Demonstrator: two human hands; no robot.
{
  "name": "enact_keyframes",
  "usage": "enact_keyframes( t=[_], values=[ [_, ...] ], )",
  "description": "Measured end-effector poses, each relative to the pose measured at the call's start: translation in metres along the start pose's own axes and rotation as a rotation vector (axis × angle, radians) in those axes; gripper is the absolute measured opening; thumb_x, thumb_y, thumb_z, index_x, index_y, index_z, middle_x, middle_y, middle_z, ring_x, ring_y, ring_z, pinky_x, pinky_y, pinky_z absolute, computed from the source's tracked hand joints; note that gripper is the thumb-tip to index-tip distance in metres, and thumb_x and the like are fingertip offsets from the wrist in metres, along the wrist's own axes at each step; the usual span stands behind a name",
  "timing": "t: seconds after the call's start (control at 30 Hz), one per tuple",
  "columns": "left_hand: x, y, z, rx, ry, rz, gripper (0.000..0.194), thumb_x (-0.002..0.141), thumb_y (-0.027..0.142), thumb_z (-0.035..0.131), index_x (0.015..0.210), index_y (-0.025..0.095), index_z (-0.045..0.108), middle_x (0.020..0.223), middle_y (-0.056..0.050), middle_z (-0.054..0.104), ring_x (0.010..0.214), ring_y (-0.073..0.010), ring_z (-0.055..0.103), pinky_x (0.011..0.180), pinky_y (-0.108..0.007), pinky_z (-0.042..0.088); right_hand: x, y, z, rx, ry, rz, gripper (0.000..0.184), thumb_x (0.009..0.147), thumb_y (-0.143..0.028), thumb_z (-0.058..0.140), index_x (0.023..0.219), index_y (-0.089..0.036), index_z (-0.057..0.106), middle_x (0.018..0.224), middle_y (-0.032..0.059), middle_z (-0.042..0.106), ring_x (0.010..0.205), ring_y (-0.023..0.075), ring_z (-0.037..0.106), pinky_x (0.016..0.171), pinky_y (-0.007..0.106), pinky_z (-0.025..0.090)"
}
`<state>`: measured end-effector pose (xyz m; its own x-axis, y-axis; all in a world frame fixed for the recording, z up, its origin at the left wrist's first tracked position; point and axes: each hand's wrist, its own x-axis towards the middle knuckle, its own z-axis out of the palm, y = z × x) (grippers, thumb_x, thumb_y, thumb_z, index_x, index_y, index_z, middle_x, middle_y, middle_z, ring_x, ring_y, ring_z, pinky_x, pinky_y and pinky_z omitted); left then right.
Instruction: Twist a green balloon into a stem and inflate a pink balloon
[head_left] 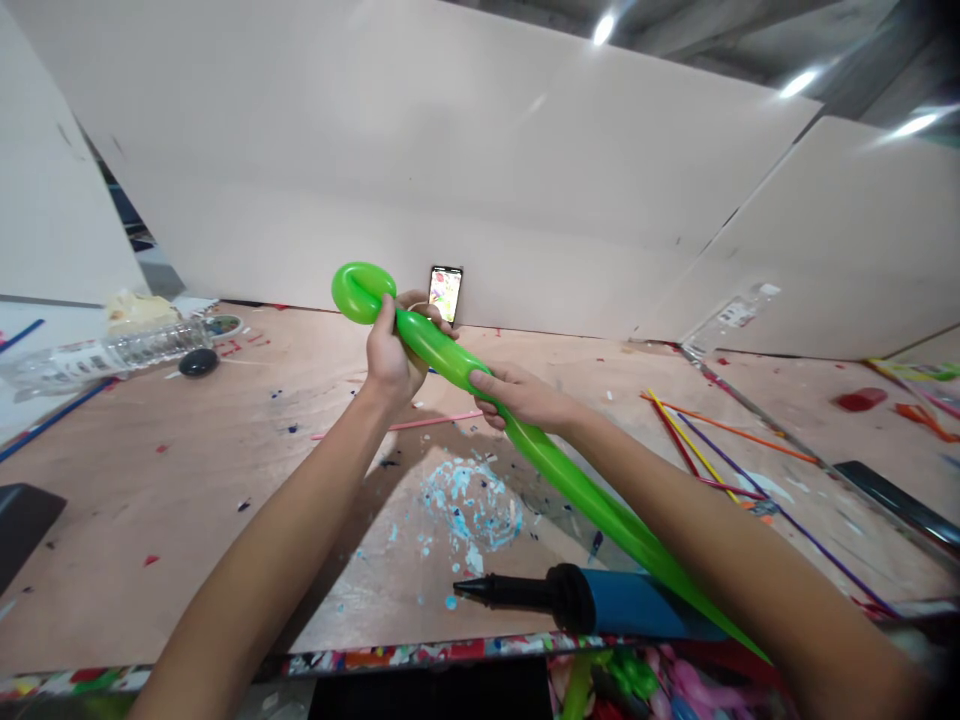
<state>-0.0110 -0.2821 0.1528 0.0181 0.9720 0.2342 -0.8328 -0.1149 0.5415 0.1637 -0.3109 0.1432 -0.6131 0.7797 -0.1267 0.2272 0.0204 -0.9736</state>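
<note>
A long green modelling balloon runs from the upper left down to the lower right, under my right forearm. Its far left end is bent into a rounded loop. My left hand grips it just below that loop, thumb on top. Farther down, my right hand is wrapped round the straight part, thumb along its upper side. The balloon hangs above the table, apart from its surface. A blue hand pump with a black nozzle lies near the table's front edge, partly behind the balloon.
A lit phone leans against the white panel. Plastic bottles and a black oval object lie on the left. Uninflated balloons lie on the right of the wooden table. Colourful balloons sit below the front edge.
</note>
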Motion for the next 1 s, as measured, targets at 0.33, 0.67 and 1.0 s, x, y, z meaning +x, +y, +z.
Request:
enact_keyframes(
  t=[0.33,0.67,1.0],
  values=[
    [-0.001,-0.004,-0.004,0.078,-0.005,0.111,0.038,0.092,0.049,0.044,0.07,0.019,0.053,0.058,0.001,0.054,0.052,-0.0127,0.058,0.058,-0.027,0.053,0.001,0.004,0.004,-0.029,0.009,-0.053,0.035,0.092,-0.052,0.052,0.081,-0.019,0.047,0.059,-0.0056,0.045,0.047,0.0071,0.046,0.047,0.022,0.039],
    [-0.01,-0.022,0.004,0.117,-0.025,0.078,0.041,0.088,0.05,0.052,0.062,0.019,0.046,0.049,0.003,0.045,0.04,-0.0102,0.049,0.043,-0.024,0.044,0.007,0.001,0.017,0.173,-0.137,0.071,0.046,0.086,-0.063,0.053,0.093,-0.018,0.048,0.077,0.0011,0.056,0.057,0.011,0.055,0.047,0.024,0.045],
    [-0.006,-0.021,0.005,0.092,0.293,0.181,0.038,0.09,0.046,0.045,0.062,0.02,0.04,0.045,0.005,0.04,0.033,-0.009,0.041,0.036,-0.022,0.035,0.013,-0.016,0.034,-0.882,0.287,-0.112,0.032,0.097,-0.046,0.041,0.101,-0.017,0.051,0.085,0.0077,0.064,0.072,0.0181,0.058,0.061,0.029,0.041]
  ],
)
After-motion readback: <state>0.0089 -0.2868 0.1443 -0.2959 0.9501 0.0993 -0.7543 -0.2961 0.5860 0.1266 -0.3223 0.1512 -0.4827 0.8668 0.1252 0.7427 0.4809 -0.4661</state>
